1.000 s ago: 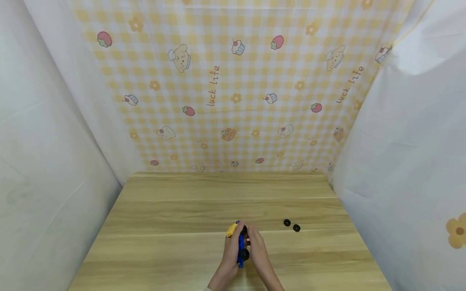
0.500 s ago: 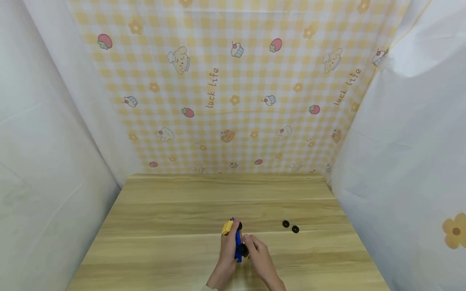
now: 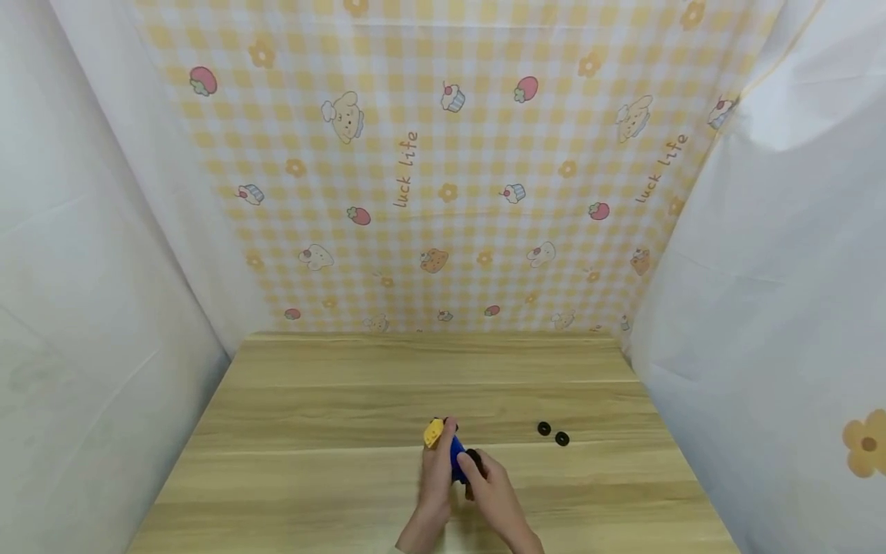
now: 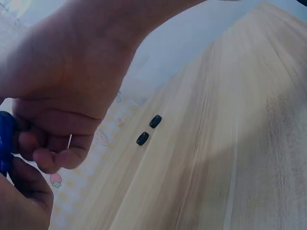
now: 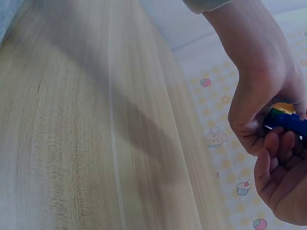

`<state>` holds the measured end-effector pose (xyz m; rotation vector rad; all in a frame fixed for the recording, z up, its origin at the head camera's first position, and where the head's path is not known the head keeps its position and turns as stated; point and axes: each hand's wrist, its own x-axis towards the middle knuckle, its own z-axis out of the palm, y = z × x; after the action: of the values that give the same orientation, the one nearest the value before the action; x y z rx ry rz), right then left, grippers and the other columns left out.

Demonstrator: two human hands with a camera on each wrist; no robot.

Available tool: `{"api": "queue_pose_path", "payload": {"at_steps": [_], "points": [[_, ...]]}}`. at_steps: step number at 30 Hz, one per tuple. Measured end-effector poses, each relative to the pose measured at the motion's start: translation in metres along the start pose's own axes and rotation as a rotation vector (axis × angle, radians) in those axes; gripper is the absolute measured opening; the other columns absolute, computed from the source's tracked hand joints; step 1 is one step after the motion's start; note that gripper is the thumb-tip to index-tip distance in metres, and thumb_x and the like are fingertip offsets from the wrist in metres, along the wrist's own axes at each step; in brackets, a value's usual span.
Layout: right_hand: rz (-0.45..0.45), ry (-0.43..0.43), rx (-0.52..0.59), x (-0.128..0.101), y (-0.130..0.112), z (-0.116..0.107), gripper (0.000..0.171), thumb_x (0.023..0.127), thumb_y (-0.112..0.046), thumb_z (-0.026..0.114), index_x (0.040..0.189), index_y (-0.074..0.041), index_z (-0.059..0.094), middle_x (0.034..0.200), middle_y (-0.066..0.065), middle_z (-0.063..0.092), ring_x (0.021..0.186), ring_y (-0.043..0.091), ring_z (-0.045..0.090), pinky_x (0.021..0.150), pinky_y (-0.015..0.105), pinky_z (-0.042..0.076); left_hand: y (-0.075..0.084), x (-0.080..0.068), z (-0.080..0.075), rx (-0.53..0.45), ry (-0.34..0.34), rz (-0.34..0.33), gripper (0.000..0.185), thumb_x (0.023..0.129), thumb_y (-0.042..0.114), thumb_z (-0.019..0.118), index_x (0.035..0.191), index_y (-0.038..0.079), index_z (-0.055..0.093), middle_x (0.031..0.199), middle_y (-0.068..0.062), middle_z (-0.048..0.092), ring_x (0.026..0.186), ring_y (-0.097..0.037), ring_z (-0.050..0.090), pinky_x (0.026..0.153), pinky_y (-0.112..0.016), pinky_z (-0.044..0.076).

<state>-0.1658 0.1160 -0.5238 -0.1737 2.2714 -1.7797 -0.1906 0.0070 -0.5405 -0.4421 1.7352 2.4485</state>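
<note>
A small blue and yellow toy vehicle (image 3: 454, 452) is held above the near middle of the wooden table (image 3: 332, 415). My left hand (image 3: 441, 450) grips its body from the left, with the yellow part (image 3: 433, 433) showing above the fingers. My right hand (image 3: 472, 466) comes in from the right and pinches a black wheel (image 3: 474, 459) on the toy's side. In the right wrist view the blue body (image 5: 289, 121) sits between the left hand (image 5: 259, 110) and the right hand's fingers (image 5: 280, 158). The left wrist view shows only a blue edge (image 4: 5, 143).
Two loose black wheels (image 3: 544, 429) (image 3: 562, 438) lie side by side on the table to the right of the hands; the loose wheels (image 4: 148, 129) show in the left wrist view too. White sheets wall in both sides. A yellow checked cloth hangs behind.
The toy has turned in my left hand and sits a little lower. My right hand has slid down its side and now covers the lower wheel. The loose wheels have not moved.
</note>
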Motion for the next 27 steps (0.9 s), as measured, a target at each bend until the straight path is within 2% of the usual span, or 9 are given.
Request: {"api": "queue_pose_path", "payload": {"at_steps": [3, 7, 13, 17, 20, 22, 24, 27], "points": [[0.022, 0.014, 0.06, 0.0, -0.007, -0.003, 0.044, 0.092, -0.044, 0.04, 0.085, -0.003, 0.053, 0.068, 0.005, 0.052, 0.056, 0.012, 0.047, 0.051, 0.025, 0.042, 0.0, 0.0, -0.002, 0.007, -0.068, 0.014, 0.057, 0.081, 0.054, 0.055, 0.111, 0.008, 0.039, 0.079, 0.0, 0.047, 0.062, -0.011, 0.045, 0.054, -0.024, 0.04], [0.043, 0.027, 0.148, 0.006, -0.003, -0.007, 0.046, 0.093, -0.044, 0.037, 0.087, -0.002, 0.053, 0.063, 0.004, 0.05, 0.052, 0.013, 0.047, 0.05, 0.025, 0.042, -0.001, -0.001, -0.006, 0.028, -0.134, 0.014, 0.058, 0.082, 0.047, 0.057, 0.12, 0.01, 0.033, 0.083, -0.001, 0.052, 0.058, -0.01, 0.045, 0.048, -0.023, 0.039], [0.072, 0.041, 0.245, 0.017, 0.012, -0.009, 0.047, 0.094, -0.047, 0.032, 0.085, -0.006, 0.053, 0.059, -0.002, 0.043, 0.052, 0.012, 0.045, 0.052, 0.025, 0.043, -0.001, 0.0, -0.012, 0.049, -0.197, 0.044, 0.066, 0.082, 0.043, 0.06, 0.132, 0.017, 0.025, 0.102, -0.004, 0.057, 0.065, -0.013, 0.05, 0.052, -0.026, 0.044], [0.075, 0.005, 0.334, 0.017, 0.012, -0.012, 0.046, 0.092, -0.052, 0.031, 0.081, -0.011, 0.048, 0.058, -0.005, 0.04, 0.054, 0.012, 0.045, 0.053, 0.025, 0.043, -0.001, 0.001, -0.013, 0.048, -0.219, 0.075, 0.064, 0.083, 0.041, 0.058, 0.134, 0.021, 0.024, 0.109, -0.007, 0.054, 0.07, -0.014, 0.053, 0.054, -0.027, 0.046], [0.075, -0.048, 0.399, 0.016, 0.01, -0.016, 0.046, 0.093, -0.052, 0.031, 0.076, -0.012, 0.045, 0.056, -0.005, 0.039, 0.053, 0.012, 0.046, 0.055, 0.025, 0.043, -0.001, 0.002, -0.016, 0.059, -0.204, 0.153, 0.063, 0.086, 0.034, 0.057, 0.135, 0.022, 0.021, 0.12, -0.009, 0.046, 0.08, -0.016, 0.054, 0.058, -0.029, 0.048], [0.087, -0.079, 0.434, 0.016, 0.009, -0.019, 0.044, 0.093, -0.051, 0.032, 0.075, -0.012, 0.044, 0.055, -0.005, 0.038, 0.053, 0.012, 0.046, 0.056, 0.025, 0.043, 0.001, 0.004, -0.02, 0.083, -0.175, 0.211, 0.06, 0.087, 0.033, 0.055, 0.136, 0.023, 0.021, 0.127, -0.008, 0.039, 0.09, -0.017, 0.052, 0.065, -0.03, 0.048], [0.099, -0.122, 0.411, 0.017, 0.008, -0.023, 0.044, 0.093, -0.049, 0.033, 0.073, -0.012, 0.044, 0.054, -0.005, 0.038, 0.052, 0.012, 0.045, 0.056, 0.024, 0.041, 0.005, 0.006, -0.024, 0.123, -0.159, 0.287, 0.053, 0.089, 0.03, 0.053, 0.134, 0.021, 0.026, 0.128, -0.01, 0.039, 0.101, -0.02, 0.049, 0.075, -0.03, 0.047], [0.121, -0.209, 0.33, 0.018, 0.009, -0.03, 0.043, 0.092, -0.048, 0.036, 0.076, -0.011, 0.051, 0.052, -0.005, 0.039, 0.05, 0.012, 0.043, 0.053, 0.024, 0.038, 0.011, 0.008, -0.031, 0.272, -0.17, 0.365, 0.035, 0.091, 0.032, 0.049, 0.124, 0.024, 0.042, 0.123, -0.003, 0.048, 0.101, -0.019, 0.05, 0.079, -0.029, 0.044]]}}
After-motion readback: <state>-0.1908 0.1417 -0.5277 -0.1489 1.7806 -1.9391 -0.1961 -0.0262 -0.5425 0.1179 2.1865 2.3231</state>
